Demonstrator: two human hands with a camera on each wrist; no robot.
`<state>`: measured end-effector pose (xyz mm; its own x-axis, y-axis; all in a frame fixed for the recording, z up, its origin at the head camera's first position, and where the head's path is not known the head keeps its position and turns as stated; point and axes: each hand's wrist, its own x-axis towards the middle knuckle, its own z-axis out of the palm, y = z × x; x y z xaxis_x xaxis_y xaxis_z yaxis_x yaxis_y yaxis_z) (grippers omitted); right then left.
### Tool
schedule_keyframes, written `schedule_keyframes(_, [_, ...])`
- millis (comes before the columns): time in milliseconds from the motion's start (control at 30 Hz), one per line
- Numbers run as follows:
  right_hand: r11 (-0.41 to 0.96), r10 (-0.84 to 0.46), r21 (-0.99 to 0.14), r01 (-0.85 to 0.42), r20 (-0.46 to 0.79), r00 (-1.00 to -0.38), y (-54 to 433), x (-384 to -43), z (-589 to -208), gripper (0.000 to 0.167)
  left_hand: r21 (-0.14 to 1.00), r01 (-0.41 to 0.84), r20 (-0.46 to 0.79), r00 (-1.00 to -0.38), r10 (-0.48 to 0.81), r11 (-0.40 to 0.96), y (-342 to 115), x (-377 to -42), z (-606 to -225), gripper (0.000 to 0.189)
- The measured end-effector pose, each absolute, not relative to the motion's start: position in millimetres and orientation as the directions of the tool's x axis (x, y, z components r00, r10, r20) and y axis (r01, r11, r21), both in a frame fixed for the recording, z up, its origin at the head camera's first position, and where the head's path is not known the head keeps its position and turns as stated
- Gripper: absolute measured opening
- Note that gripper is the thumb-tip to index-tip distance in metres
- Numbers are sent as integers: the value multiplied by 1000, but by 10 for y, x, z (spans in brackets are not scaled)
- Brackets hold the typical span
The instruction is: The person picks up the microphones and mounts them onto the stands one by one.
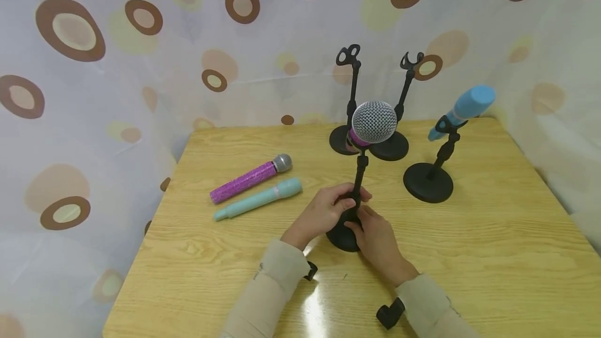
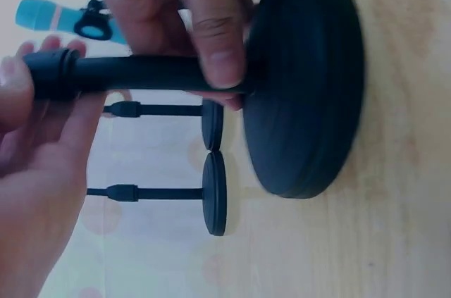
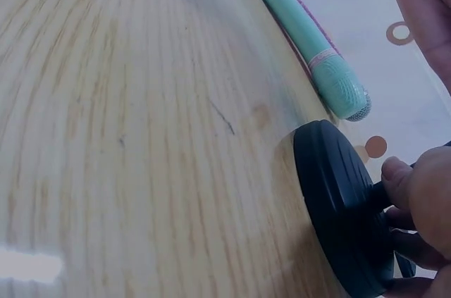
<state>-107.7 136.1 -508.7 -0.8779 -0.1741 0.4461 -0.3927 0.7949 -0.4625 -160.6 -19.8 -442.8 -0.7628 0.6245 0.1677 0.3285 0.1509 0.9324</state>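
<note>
Mic stand (image 1: 360, 175) is mid-table (image 1: 188, 286), purple mic (image 1: 246, 180) and mint mic (image 1: 258, 201) lying loose to its left. Left hand (image 1: 323, 210) grips the pole (image 2: 158, 73) higher up, right hand (image 1: 378, 236) grips just above the base (image 2: 306, 94) (probably for steadiness). Far right, another stand (image 1: 445, 152) cradles a blue mic (image 1: 473, 103).

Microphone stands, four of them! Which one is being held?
The front stand with the silver-headed microphone: the left hand and right hand grip it, while neither touches the others.
</note>
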Motion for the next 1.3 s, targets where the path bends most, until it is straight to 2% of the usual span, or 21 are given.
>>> schedule_keyframes(100, [800,-174,-454,-392,450,-876,1359,-1075,-5085,20,920,343,188,-807,559,187,-175,-1564,-4425,20])
schedule_keyframes(233, [811,-173,-443,-383,443,-880,1357,-1075,-5090,19,895,385,227,-828,513,227,-149,-1527,-4428,18])
schedule_keyframes(433, [818,-173,-426,-386,457,-872,1350,-1067,-5111,20,819,496,321,-813,485,288,-123,-1486,-4458,23])
schedule_keyframes(800, [821,-151,-438,-367,453,-878,1331,-1053,-5115,22,747,587,434,-786,439,312,-78,-1424,-4486,27])
schedule_keyframes(900, [821,-148,-443,-360,444,-884,1331,-1052,-5104,23,740,591,442,-787,430,321,-74,-1416,-4476,27])
schedule_keyframes(1100, [833,-142,-435,-342,428,-892,1334,-1043,-5089,38,715,586,438,-801,409,381,-76,-1395,-4449,24])
schedule_keyframes(1300, [835,-147,-436,-336,411,-900,1331,-1039,-5085,38,713,589,425,-795,433,381,-82,-1402,-4452,26])
